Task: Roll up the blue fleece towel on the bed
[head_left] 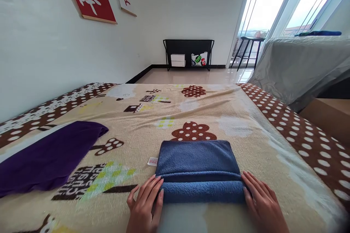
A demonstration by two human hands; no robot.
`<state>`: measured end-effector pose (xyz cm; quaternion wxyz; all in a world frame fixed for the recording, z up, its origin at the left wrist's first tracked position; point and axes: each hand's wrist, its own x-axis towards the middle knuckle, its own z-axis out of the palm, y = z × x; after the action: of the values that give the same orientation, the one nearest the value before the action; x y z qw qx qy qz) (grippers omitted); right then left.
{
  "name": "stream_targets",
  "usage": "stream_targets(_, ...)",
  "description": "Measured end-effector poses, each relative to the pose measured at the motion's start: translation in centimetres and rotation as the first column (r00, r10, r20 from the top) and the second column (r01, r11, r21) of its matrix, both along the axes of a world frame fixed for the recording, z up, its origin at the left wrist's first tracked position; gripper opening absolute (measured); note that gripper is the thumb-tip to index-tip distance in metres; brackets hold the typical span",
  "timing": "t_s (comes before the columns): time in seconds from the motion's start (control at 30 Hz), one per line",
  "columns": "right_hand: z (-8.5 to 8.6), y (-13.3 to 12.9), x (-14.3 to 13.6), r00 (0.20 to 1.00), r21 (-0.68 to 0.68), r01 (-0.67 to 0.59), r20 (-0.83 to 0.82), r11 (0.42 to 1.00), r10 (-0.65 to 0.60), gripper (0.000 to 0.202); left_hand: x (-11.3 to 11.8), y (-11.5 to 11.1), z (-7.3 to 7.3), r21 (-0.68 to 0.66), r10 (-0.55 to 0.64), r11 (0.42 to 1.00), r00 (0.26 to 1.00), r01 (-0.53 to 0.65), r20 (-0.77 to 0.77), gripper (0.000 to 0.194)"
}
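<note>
The folded blue towel (199, 171) lies between the left hand (144, 204) and right hand (262, 204), both flat-fingered, pressing its near ends.

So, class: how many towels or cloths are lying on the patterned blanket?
2. A folded blue towel lies at the near middle, with the left hand and right hand at its ends. A purple cloth lies spread at the left. More may lie out of view.

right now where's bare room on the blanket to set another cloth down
Free: blanket beyond and right of the blue towel, and between it and the purple cloth. Crowded: the near edge, where left hand and right hand press the towel's ends.
</note>
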<state>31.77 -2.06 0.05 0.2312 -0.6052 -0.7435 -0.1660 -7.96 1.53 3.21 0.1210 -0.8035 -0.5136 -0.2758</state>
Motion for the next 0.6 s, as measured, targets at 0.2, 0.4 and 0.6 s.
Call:
stream_targets(0.2,2.5,6.1,-0.3,0.976,-0.203,-0.183,-0.151,0.962,0.154,0.04,-0.4,7.2,2.1,-0.317,0.07,0.948,0.993,-0.037,0.093,0.035)
stream_targets(0.4,2.2,14.6,0.4,0.951,-0.263,-0.272,-0.221,0.926,0.216,0.031,-0.5,15.5,3.0,-0.456,0.05,0.89,0.989,0.018,0.137,0.021)
stream_targets(0.6,1.0,17.6,1.8,0.972,-0.227,-0.11,-0.227,0.968,0.058,0.025,-0.7,17.1,2.6,-0.502,0.046,0.862,0.974,0.073,0.22,0.012)
